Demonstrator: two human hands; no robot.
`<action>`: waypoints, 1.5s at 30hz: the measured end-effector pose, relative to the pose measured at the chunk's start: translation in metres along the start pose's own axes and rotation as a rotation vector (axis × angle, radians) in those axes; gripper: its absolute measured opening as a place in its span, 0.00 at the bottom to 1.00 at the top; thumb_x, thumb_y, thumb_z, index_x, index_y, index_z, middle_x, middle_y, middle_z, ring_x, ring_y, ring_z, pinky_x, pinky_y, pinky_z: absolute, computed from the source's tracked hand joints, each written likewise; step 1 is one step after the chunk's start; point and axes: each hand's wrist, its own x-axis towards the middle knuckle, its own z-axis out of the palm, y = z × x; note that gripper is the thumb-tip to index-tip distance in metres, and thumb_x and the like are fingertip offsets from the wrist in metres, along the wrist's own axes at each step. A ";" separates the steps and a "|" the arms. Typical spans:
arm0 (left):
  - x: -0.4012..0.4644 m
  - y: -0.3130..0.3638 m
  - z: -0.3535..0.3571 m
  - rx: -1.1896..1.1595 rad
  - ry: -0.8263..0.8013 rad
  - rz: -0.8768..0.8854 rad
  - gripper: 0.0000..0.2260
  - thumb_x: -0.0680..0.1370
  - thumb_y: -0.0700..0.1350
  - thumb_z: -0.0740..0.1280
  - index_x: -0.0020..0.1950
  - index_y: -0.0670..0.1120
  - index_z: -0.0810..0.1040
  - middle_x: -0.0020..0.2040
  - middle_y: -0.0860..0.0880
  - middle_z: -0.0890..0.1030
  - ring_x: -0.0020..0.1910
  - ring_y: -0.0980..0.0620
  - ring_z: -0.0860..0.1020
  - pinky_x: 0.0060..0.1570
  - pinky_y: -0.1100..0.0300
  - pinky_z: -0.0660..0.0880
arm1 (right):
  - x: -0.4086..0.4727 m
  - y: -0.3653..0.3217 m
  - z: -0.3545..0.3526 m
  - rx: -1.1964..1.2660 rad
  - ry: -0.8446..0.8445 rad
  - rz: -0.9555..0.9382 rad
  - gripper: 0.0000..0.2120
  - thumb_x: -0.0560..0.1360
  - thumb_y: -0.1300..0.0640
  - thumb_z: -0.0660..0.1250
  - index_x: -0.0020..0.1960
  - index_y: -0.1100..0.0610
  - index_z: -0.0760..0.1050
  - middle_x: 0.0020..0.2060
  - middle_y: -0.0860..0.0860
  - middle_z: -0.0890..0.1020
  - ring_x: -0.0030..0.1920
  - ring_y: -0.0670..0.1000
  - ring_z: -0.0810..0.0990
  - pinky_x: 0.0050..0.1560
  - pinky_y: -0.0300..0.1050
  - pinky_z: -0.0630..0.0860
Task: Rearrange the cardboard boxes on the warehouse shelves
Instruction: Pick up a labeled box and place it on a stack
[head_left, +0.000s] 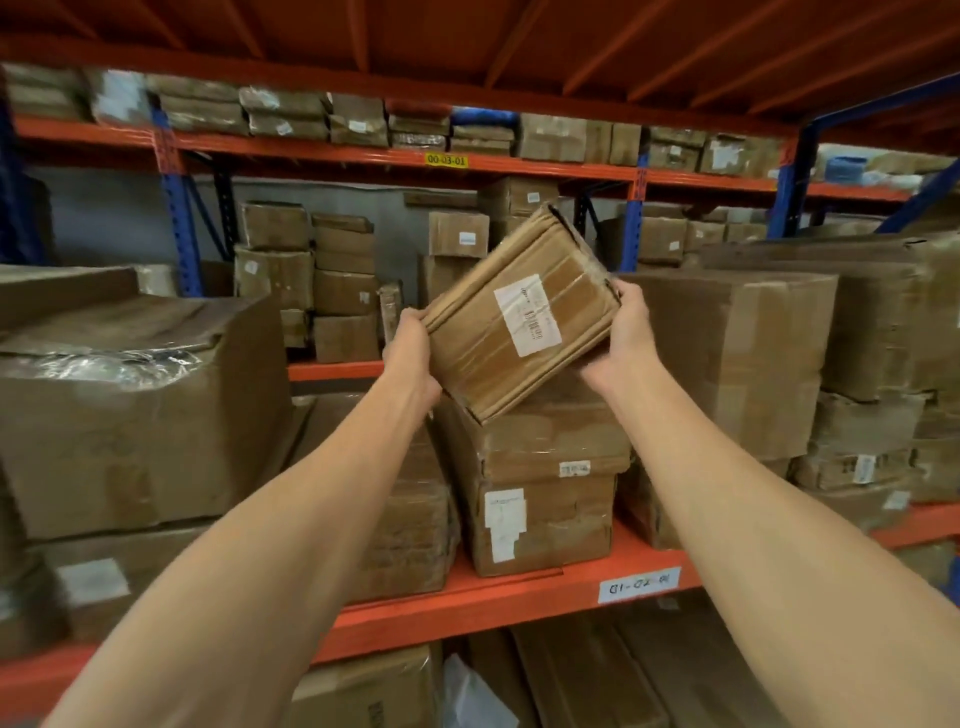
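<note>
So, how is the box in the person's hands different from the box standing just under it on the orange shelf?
The held box is tilted and off the shelf, gripped by the left hand and right hand; the lower box sits level on the orange shelf. The held box looks smaller. Its white label is on the face toward the camera; the lower box has two labels on its front. Both are brown taped cardboard.

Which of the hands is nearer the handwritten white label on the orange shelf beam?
Right. The right hand is above the label, roughly in line with it; the left hand is up and well to its left.
</note>
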 end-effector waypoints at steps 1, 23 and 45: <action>-0.002 0.000 -0.010 -0.034 0.009 0.006 0.19 0.78 0.59 0.64 0.64 0.51 0.78 0.58 0.42 0.82 0.56 0.39 0.80 0.59 0.37 0.76 | 0.000 0.003 0.012 -0.045 0.002 -0.011 0.24 0.78 0.41 0.66 0.67 0.55 0.81 0.59 0.60 0.87 0.59 0.63 0.85 0.63 0.67 0.79; -0.010 0.039 -0.213 0.934 0.477 -0.350 0.16 0.84 0.43 0.57 0.53 0.31 0.77 0.36 0.33 0.84 0.27 0.41 0.83 0.24 0.46 0.81 | 0.022 0.189 0.171 -0.695 -0.317 0.103 0.28 0.76 0.37 0.68 0.74 0.43 0.74 0.58 0.52 0.86 0.48 0.52 0.87 0.37 0.44 0.81; -0.009 0.155 -0.111 2.396 0.178 0.067 0.38 0.69 0.53 0.80 0.73 0.42 0.71 0.65 0.42 0.77 0.63 0.38 0.76 0.65 0.44 0.73 | 0.026 0.201 0.147 -0.768 -0.401 0.021 0.29 0.77 0.31 0.59 0.71 0.46 0.74 0.57 0.51 0.86 0.60 0.53 0.81 0.72 0.58 0.70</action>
